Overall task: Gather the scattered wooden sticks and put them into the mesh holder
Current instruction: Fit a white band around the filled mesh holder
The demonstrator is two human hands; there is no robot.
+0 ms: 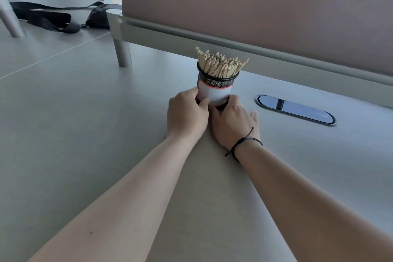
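Both hands cup the base of the mesh holder (215, 89) from the near side: the left hand (187, 116) has its fingers (192, 93) curled against the holder's left wall, and the right hand (232, 121) wraps the lower right. The black holder, banded with a white label, stands upright on the grey bench (85, 134), packed with wooden sticks (220, 65) fanning above its rim.

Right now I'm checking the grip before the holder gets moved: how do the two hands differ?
The left hand curls around the mesh holder with its thumb on the white label; the right hand lies lower, fingers at the base and thumb spread flat on the table. The right wrist wears a black cord bracelet; the left is bare. Both touch the holder, full of wooden sticks.
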